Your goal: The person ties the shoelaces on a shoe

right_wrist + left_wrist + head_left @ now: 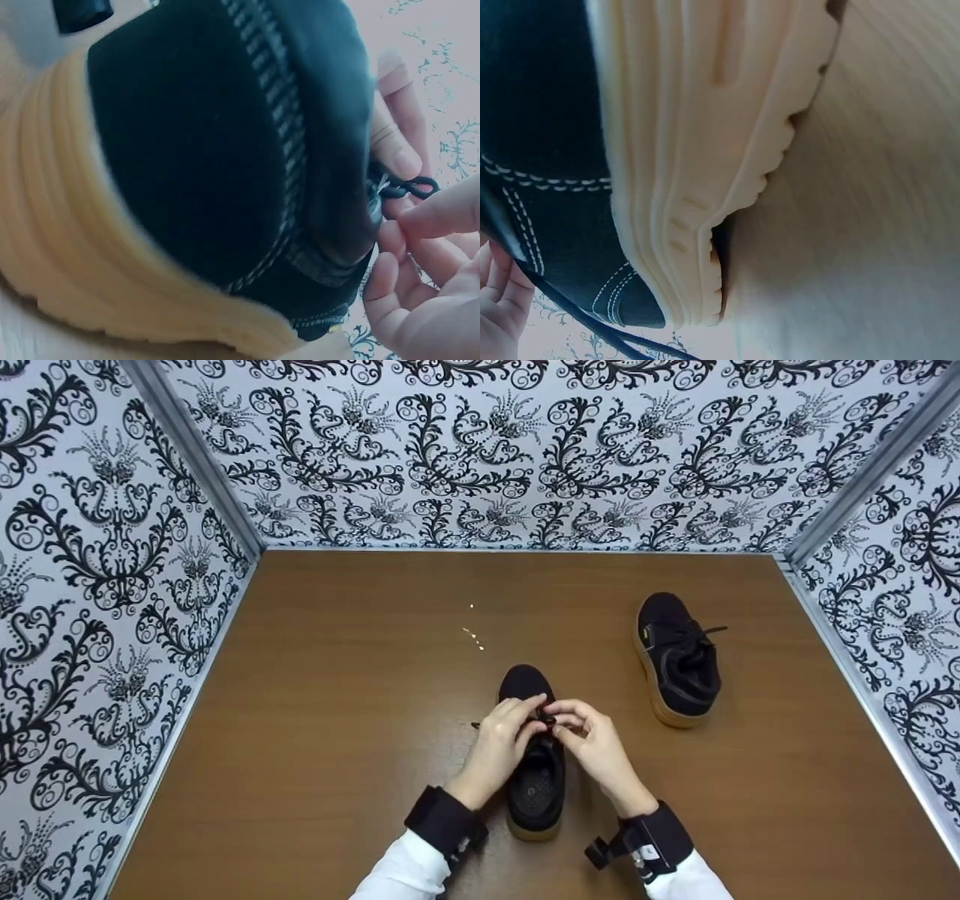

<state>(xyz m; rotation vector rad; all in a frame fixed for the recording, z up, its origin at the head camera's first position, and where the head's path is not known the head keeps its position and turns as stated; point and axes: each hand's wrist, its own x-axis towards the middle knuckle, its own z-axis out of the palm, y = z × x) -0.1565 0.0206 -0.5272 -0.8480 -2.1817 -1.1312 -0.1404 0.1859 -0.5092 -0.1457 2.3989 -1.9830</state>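
Observation:
A black shoe [523,681] with a tan gum sole [682,112] stands on the table in the middle front, toe pointing away. Over its tongue, both hands meet at the black shoelace [420,186], which forms a small loop between the fingertips in the right wrist view. The left hand [499,742] pinches the lace from the left side. From the right, the right hand [600,750] pinches it between thumb and fingers. A loose lace end [600,326] hangs past the shoe's side in the left wrist view. Fingers partly hide the knot area.
A second black shoe [679,660], its lace sticking out to the right, stands at the right of the brown wooden table [337,675]. Small bright specks [472,636] show beyond the first shoe. Patterned walls [480,450] enclose the table at the back and sides.

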